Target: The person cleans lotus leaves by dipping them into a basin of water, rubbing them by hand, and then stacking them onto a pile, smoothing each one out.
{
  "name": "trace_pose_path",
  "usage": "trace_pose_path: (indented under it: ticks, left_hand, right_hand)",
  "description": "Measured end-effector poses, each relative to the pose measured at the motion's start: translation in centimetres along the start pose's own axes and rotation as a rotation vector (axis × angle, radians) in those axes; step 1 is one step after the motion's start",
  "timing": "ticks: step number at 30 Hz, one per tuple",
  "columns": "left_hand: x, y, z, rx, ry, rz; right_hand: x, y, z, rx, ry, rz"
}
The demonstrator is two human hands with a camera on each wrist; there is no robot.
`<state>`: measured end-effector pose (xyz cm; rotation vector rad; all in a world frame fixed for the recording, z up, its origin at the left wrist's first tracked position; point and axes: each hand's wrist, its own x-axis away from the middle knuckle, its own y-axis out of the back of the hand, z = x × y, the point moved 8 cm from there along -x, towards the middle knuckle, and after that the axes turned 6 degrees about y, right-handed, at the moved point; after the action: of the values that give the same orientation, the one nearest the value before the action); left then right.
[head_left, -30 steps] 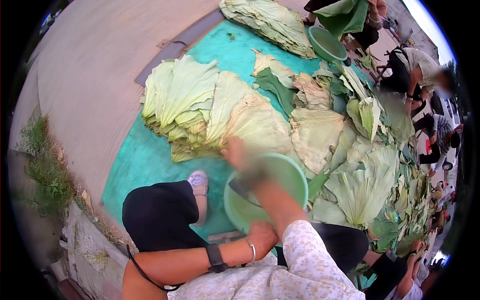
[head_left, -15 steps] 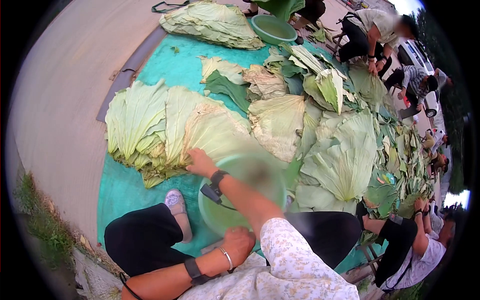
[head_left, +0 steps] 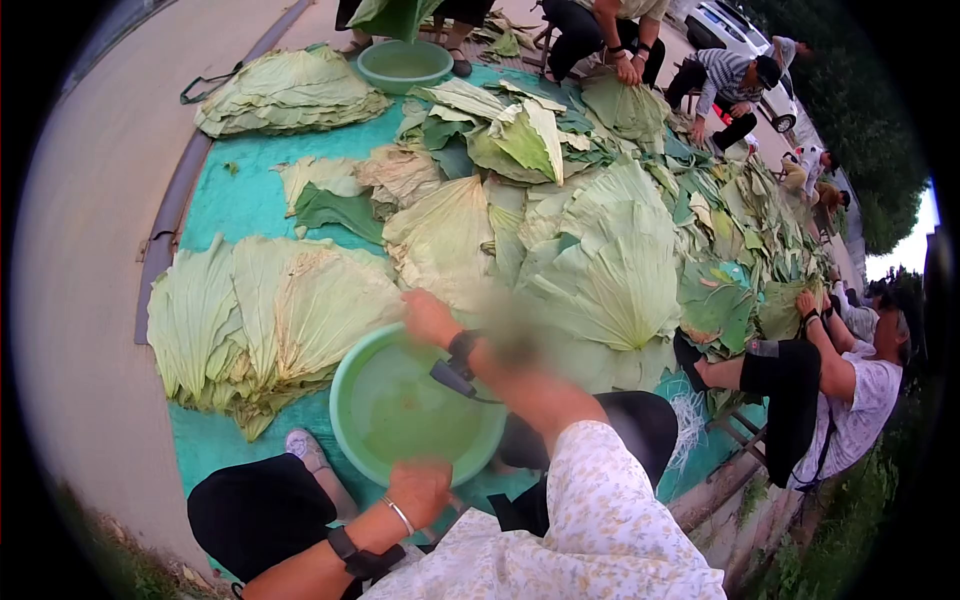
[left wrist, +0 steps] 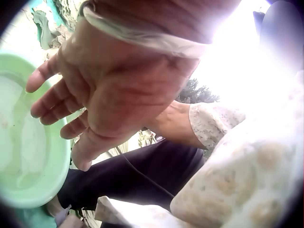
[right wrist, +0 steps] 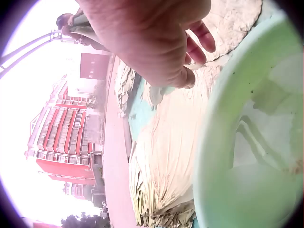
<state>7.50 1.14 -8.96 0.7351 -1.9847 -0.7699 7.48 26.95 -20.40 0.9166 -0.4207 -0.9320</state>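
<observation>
A pale green basin (head_left: 345,425) with water in it stands between the knees and the leaves. My left hand (head_left: 419,490) is at its near rim; the left wrist view shows that hand (left wrist: 118,85) palm in sight, fingers loosely bent, holding nothing. Over the far rim is my right hand (head_left: 430,318), beside a fanned stack of pale leaves (head_left: 260,310). In the right wrist view its fingers (right wrist: 202,40) hang relaxed above the leaves, with nothing held. Whether it touches a leaf is unclear.
More loose leaves (head_left: 600,270) spread across the turquoise sheet (head_left: 250,190) ahead and to the right. At the back stand another leaf stack (head_left: 290,90) and a second basin (head_left: 405,80). Several people sit around the right side, one person (head_left: 850,390) close by.
The head view has turned right. My right hand has left the stack's stem end and moved right to the basin's far rim. My left hand stays near the basin's near side.
</observation>
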Motion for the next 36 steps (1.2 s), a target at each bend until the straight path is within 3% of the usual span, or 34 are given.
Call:
trace_pose_path:
  ticks: [1,5,7,10,12,15,16,17,21,26,31,33,34,36]
  left_hand:
    - [-0.3,0.0,0.0,-0.012,-0.006,-0.010]
    - [-1.4,0.6,-0.1,-0.076,-0.002,-0.046]
    - [-2.1,0.6,0.0,-0.083,-0.012,-0.041]
    - [-3.0,0.3,-0.2,-0.073,-0.005,-0.024]
    - [-3.5,0.1,-0.6,-0.066,0.001,-0.003]
    - [-4.1,0.0,-1.1,-0.090,-0.003,0.018]
    - [-4.3,-0.3,-1.0,-0.119,-0.008,0.016]
    - [-4.4,-0.5,-1.0,-0.146,-0.010,0.016]
    - [-5.0,-1.1,-0.5,-0.152,0.022,0.074]
    - [-5.0,-1.0,-0.2,-0.165,0.020,0.059]
    - [-4.6,-1.3,0.1,-0.170,0.039,0.051]
    - [-4.2,-1.2,0.4,-0.161,0.042,0.025]
    - [-4.0,-1.0,0.4,-0.162,0.037,-0.003]
    - [-4.1,-1.1,1.1,-0.154,0.053,-0.038]
  right_hand:
    - [0.4,1.3,-2.4,0.066,-0.107,0.090]
    - [3.9,11.9,-6.5,0.310,0.083,-0.027]
    - [6.2,17.2,-10.8,0.400,0.033,0.031]
    - [12.3,26.4,-17.4,0.393,-0.281,-0.234]
    - [18.3,30.3,-22.8,0.333,-0.697,-0.354]
    - [28.3,30.0,-28.3,0.171,-1.207,-0.489]
    - [32.1,27.0,-36.1,0.134,-1.137,-0.599]
    - [32.9,26.1,-36.0,0.127,-1.137,-0.596]
    - [35.5,21.1,-35.3,-0.657,-1.253,-0.814]
    - [31.6,22.9,-33.1,-0.806,-1.148,-0.815]
    - [23.0,27.4,-24.9,-0.893,-0.900,-0.787]
    - [18.6,29.8,-21.4,-0.705,-0.648,-0.701]
    - [17.1,30.1,-20.0,-0.703,-0.634,-0.690]
    - [12.6,31.0,-14.3,-0.492,-0.260,-0.576]
